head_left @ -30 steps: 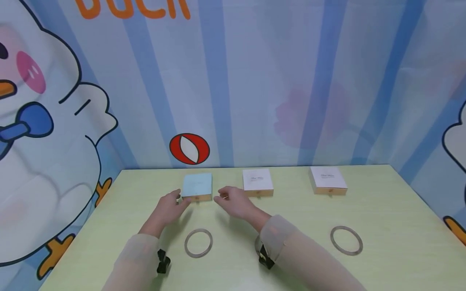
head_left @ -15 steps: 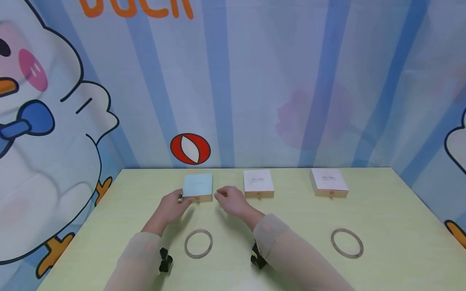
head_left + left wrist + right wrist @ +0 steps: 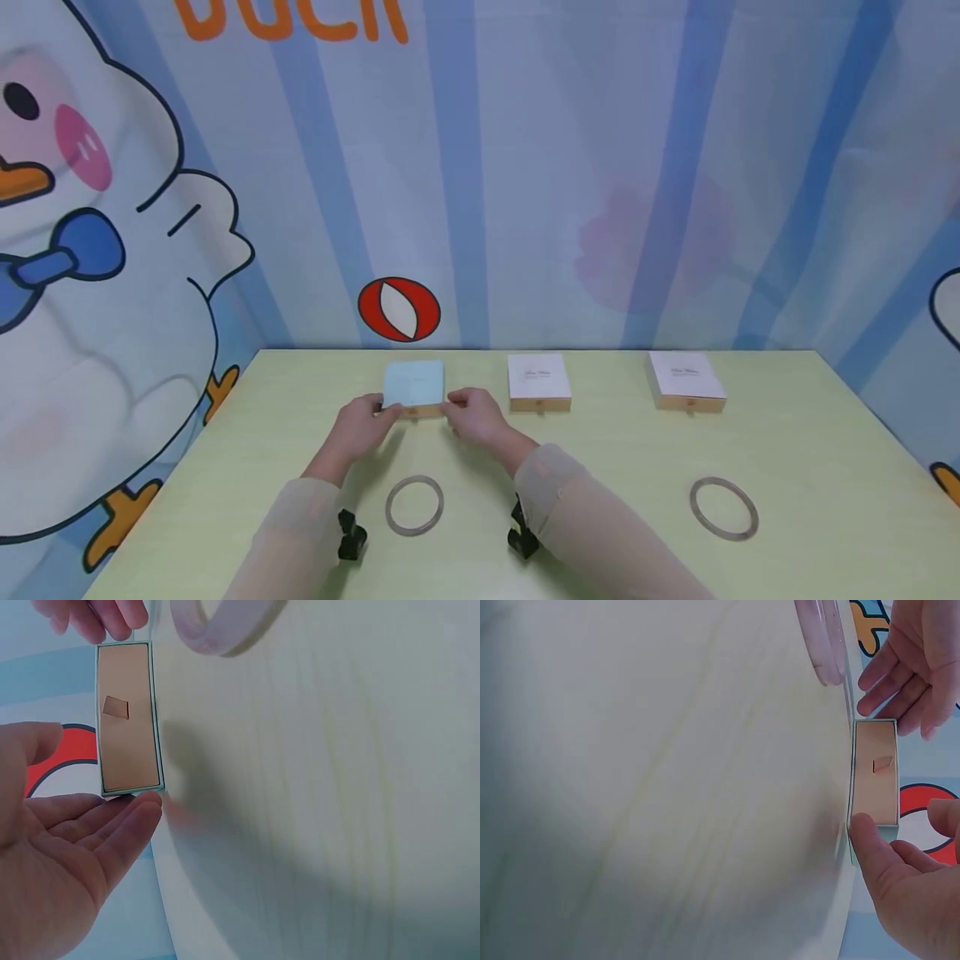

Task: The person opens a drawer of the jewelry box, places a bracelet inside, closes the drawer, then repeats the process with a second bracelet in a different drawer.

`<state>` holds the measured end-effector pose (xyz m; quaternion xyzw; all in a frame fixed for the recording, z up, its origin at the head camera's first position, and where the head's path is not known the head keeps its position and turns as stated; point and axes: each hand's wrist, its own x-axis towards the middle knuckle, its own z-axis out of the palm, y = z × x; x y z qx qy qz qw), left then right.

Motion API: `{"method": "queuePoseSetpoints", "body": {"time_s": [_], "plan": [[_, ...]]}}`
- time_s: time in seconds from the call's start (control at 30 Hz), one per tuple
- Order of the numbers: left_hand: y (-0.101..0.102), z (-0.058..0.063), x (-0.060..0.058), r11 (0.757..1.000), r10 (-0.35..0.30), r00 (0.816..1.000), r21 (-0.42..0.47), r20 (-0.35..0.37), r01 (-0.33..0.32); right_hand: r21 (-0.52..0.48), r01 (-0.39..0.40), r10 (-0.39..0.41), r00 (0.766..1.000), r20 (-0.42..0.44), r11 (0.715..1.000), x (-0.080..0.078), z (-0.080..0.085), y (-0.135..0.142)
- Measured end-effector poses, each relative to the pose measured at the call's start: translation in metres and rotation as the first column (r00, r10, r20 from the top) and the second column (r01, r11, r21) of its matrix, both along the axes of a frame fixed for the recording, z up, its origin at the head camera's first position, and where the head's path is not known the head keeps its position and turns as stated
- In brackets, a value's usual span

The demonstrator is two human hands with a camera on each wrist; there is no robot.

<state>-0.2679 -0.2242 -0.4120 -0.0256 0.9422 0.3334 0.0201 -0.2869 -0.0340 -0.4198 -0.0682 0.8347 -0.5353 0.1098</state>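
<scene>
A light blue box with a tan drawer front and small pull tab lies near the table's back edge. My left hand is at its left side, the fairly straight fingers touching that end, the thumb apart from it in the left wrist view. My right hand is at the right side, where a fingertip touches the front corner and the thumb stands off. The drawer looks closed. A greyish ring lies flat on the table between my forearms.
Two white-topped boxes, a middle one and a right one, stand along the back of the table. A second ring lies at the right. A printed backdrop rises behind the table.
My right hand has moved left and now touches the blue box. The left hand stays at the box's left side. The view has shifted slightly.
</scene>
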Motion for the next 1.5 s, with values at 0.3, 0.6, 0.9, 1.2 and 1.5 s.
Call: {"method": "queuePoseSetpoints", "body": {"time_s": [0.3,0.6,0.9,1.2,1.5], "plan": [[0.005,-0.004,-0.002,0.999,0.020,1.000,0.028,0.009,-0.020,-0.061,0.000,0.002,0.999,0.039,0.998,0.001,-0.009,-0.004],[0.004,0.000,0.000,0.996,0.062,0.998,0.067,0.015,-0.063,-0.078,0.008,-0.004,0.999,0.046,0.997,0.002,-0.006,-0.005],[0.003,0.003,0.000,0.980,0.138,0.989,0.140,0.044,-0.143,-0.080,0.016,-0.010,0.998,0.069,0.997,0.003,-0.004,-0.007],[0.005,0.004,0.002,0.952,0.201,0.973,0.214,0.109,-0.221,-0.068,0.048,-0.043,0.996,0.081,0.997,0.003,-0.003,-0.007],[0.008,0.007,0.002,0.949,0.216,0.967,0.206,0.133,-0.240,-0.004,0.166,-0.165,0.984,0.071,0.986,0.004,-0.003,-0.012]]}}
